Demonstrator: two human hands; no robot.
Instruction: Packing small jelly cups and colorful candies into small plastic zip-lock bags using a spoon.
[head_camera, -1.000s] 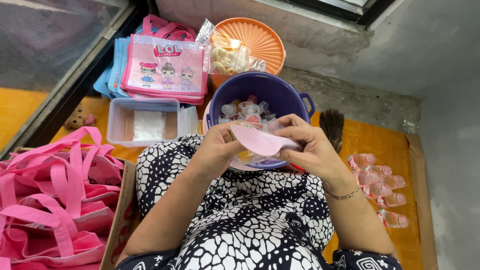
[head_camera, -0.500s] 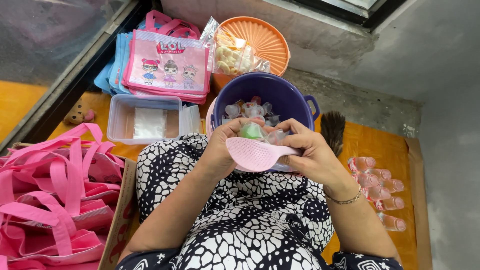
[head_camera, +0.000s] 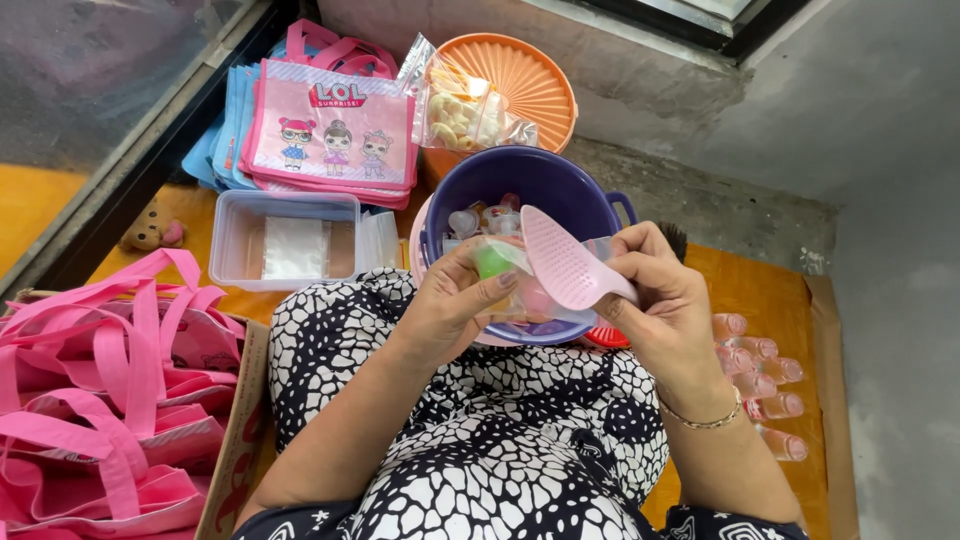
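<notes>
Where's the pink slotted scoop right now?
The pink slotted scoop is in the centre of the head view, held in the right hand over the purple bucket, beside the left hand.

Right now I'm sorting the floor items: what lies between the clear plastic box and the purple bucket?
In the head view, a small stack of clear plastic bags leans between the clear plastic box and the purple bucket.
</notes>
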